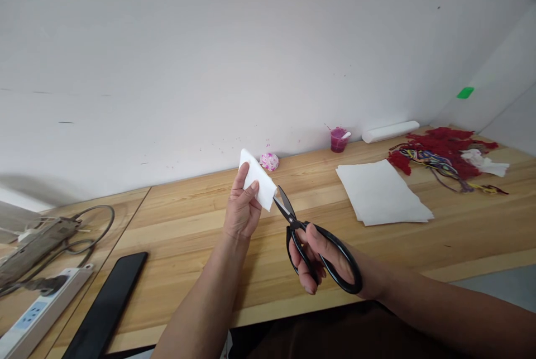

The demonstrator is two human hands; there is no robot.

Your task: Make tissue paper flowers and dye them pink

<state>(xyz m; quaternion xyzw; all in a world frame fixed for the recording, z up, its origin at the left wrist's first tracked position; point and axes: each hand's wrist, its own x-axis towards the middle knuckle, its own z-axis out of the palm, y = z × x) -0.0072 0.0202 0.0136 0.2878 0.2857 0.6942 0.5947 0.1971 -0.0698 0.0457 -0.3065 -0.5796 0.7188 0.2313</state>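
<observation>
A folded piece of white paper is pinched in my left hand, raised above the wooden table. My right hand has its fingers through the black handles of a pair of scissors. The blades are parted, and their tips are at the lower right corner of the folded paper; whether they touch it I cannot tell. Behind the paper, a crumpled pink-and-white ball lies against the wall. A stack of white paper sheets rests to the right of the scissors.
Along the wall stand a cup of purple liquid and a white roll. Red fabric scraps and tangled cords lie far right. At left are a black phone-like slab, a power strip and cables.
</observation>
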